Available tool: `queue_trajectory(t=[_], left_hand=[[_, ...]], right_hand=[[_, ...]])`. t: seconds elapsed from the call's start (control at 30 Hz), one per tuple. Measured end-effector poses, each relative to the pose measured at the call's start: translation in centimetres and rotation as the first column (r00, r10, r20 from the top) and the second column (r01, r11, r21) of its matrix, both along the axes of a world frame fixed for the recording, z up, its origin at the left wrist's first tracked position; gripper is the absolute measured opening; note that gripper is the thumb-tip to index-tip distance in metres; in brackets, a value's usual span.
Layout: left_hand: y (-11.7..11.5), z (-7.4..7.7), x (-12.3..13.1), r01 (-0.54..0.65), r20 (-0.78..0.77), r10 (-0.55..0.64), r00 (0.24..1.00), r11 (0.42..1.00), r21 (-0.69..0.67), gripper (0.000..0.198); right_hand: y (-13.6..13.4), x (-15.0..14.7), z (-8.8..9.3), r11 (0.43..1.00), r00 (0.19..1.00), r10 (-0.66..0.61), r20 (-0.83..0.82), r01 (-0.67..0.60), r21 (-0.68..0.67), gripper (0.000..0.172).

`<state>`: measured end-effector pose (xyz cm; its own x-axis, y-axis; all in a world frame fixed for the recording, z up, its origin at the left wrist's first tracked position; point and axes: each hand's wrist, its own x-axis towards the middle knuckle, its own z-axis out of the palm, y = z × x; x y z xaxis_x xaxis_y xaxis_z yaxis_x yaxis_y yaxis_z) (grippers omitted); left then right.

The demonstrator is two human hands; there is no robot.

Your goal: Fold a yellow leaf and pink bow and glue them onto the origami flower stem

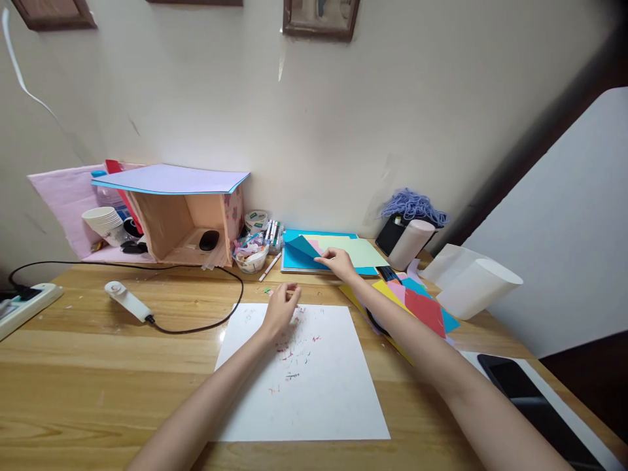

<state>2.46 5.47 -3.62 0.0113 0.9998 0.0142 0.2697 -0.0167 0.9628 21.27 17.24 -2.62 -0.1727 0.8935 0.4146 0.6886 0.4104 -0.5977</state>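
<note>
One blue sheet (300, 246) pinched, pink paper (315, 245) partly hidden

Cut off by top edge: wall frames (321, 19). By left edge: power strip (36, 306). By bottom edge: left forearm (210, 396), right forearm (432, 356), dark object (554, 422). Partly hidden behind right forearm: yellow paper (386, 288); behind blue sheet (301, 248): pink paper (315, 245). Too small to tell: marks (286, 355) on white sheet (338, 405).
</note>
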Motion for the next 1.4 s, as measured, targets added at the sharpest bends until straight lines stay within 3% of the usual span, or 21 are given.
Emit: queue_trajectory(t=[0.1, 0.23, 0.43, 0.6, 0.8, 1.17, 1.3, 1.4], left_hand=[[3.5, 1.1, 1.9, 0.023, 0.056, -0.017, 0.998, 0.995, -0.098, 0.045], [7.7, 2.1, 4.1, -0.009, 0.050, 0.022, 0.999, 0.967, -0.256, 0.048], [9.1, 2.2, 4.9, -0.093, -0.116, 0.060, 0.991, 0.947, -0.308, 0.030], [8.6, 3.7, 5.8, -0.091, -0.295, 0.048, 0.954, 0.987, -0.134, 0.029], [8.5, 7.3, 6.8, -0.059, -0.483, 0.105, 0.869, 0.992, 0.110, 0.026], [8.7, 13.7, 2.8, -0.073, -0.656, 0.361, 0.663, 0.903, 0.424, 0.028], [7.9, 16.1, 1.7, -0.027, -0.688, 0.473, 0.551, 0.834, 0.551, 0.029], [7.1, 17.7, 1.3, 0.009, -0.691, 0.512, 0.510, 0.800, 0.600, 0.029]], right_hand=[[-1.0, -0.8, -0.3, 0.995, 0.994, 0.094, 0.046, -0.096, 0.023, 0.025], [-2.2, -0.6, -0.3, 0.974, 0.963, 0.212, 0.165, -0.221, 0.040, 0.014], [-1.8, 3.5, -0.6, 0.971, 0.927, 0.210, 0.310, -0.235, 0.045, 0.028], [-1.1, 5.7, -1.5, 0.975, 0.899, 0.214, 0.382, -0.223, -0.021, 0.035], [-0.6, 5.1, -0.9, 0.993, 0.916, 0.116, 0.385, -0.115, -0.025, 0.042], [0.9, 4.4, 0.4, 0.987, 0.944, -0.153, 0.291, 0.160, 0.000, 0.038], [1.1, 3.7, 0.7, 0.987, 0.949, -0.141, 0.281, 0.156, -0.029, 0.037], [0.9, 3.2, 0.8, 0.993, 0.953, -0.067, 0.297, 0.093, -0.076, 0.033]])
